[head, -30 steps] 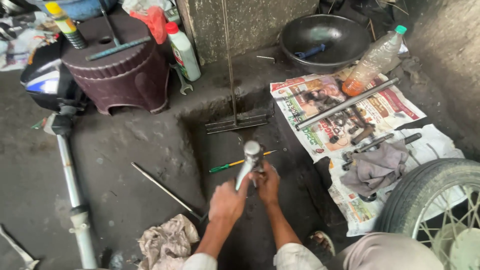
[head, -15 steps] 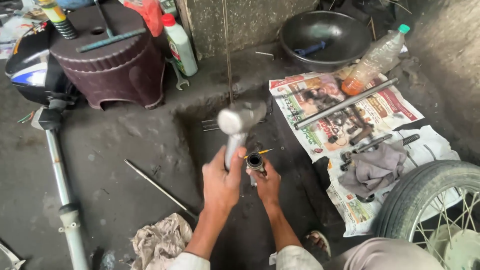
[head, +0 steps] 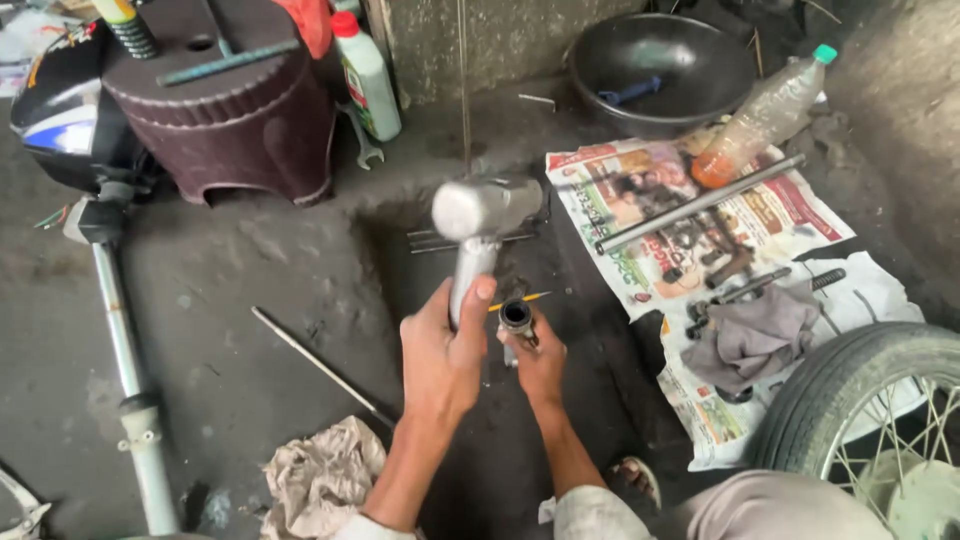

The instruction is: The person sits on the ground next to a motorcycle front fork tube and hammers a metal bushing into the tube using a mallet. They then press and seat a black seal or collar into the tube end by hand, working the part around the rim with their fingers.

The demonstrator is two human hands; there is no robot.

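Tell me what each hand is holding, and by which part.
The left hand grips a metal hammer by its handle, head raised. The right hand holds a short upright tube around its lower part.

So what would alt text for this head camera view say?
A person's left hand raises a metal hammer above a short tube held upright by the right hand, over a grimy workshop floor strewn with newspaper, rags and a wheel.

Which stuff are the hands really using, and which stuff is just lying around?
In use:
left hand gripping the raised hammer
right hand holding a small dark tube upright

Lying about:
plastic stool
black bowl
plastic bottle on the newspaper
grey rag
wheel
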